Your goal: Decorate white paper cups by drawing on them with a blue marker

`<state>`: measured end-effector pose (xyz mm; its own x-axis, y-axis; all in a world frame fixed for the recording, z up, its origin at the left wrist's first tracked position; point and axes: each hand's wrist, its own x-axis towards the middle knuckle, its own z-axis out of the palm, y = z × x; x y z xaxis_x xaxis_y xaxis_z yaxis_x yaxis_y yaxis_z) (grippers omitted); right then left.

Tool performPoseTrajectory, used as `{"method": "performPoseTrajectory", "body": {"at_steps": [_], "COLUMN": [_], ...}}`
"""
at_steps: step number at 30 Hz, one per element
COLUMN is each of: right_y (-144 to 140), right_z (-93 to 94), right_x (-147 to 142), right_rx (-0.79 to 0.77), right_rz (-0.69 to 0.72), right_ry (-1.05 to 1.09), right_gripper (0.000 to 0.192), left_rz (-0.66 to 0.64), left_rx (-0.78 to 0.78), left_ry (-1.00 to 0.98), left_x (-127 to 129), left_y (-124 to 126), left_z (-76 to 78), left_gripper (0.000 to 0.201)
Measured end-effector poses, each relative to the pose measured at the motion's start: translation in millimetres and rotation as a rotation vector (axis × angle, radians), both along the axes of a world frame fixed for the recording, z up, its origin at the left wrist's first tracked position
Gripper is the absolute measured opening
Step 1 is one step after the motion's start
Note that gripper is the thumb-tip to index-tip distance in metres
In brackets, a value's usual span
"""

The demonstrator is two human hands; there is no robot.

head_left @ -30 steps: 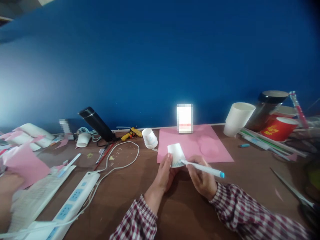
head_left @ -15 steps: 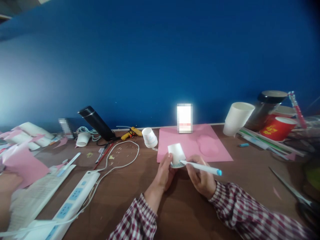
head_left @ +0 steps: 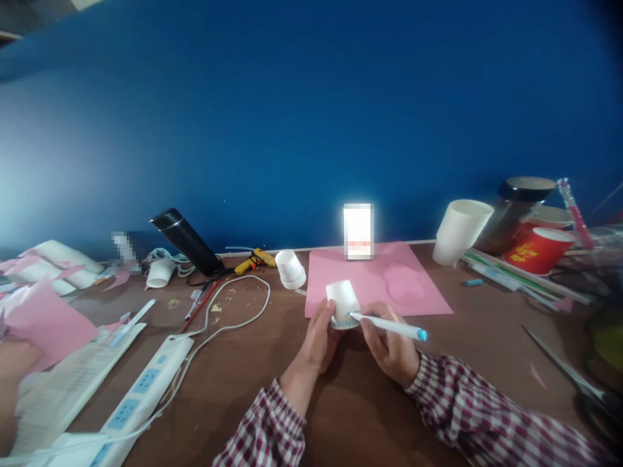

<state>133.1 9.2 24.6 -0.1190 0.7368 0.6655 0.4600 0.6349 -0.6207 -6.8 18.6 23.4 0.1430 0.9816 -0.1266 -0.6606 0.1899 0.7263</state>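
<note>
My left hand (head_left: 320, 339) grips a small white paper cup (head_left: 343, 299) held upside down, its rim toward me with blue marks along the edge. My right hand (head_left: 388, 350) holds a white marker with a blue end (head_left: 392, 327), its tip touching the cup's rim. Both hands hover over the brown table at the near edge of a pink paper sheet (head_left: 379, 282).
Another small cup (head_left: 291, 268) lies left of the pink sheet, near a yellow glue gun (head_left: 254, 261) and a black flask (head_left: 185, 240). A power strip (head_left: 131, 402) and cable lie at left. Stacked white cups (head_left: 460, 230), a red cup (head_left: 537, 250), a jar and scissors (head_left: 559, 366) are right. Another person's hand (head_left: 12, 363) holds pink paper at far left.
The marker has shifted slightly left along the cup's rim. The cup stays in my left hand.
</note>
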Motion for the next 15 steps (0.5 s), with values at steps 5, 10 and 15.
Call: {"method": "performPoseTrajectory", "body": {"at_steps": [5,10,15], "right_y": [0.7,0.7,-0.4], "right_z": [-0.2,-0.7,-0.6], "right_x": [0.6,0.8,0.3], "right_rx": [-0.002,0.007,-0.009], "right_rz": [0.007,0.017,0.002], "right_ry": [-0.035,-0.043,-0.003], "right_gripper": [0.006,0.006,0.005], "left_rz": [0.000,0.007,0.008], "left_rx": [0.004,0.036,0.051], "left_ry": [-0.015,0.006,0.024], "left_x": [-0.4,0.5,1.6], "left_y": [0.3,0.4,0.1], "left_z": [-2.3,-2.0,-1.0], "left_gripper": [0.023,0.021,0.023]}}
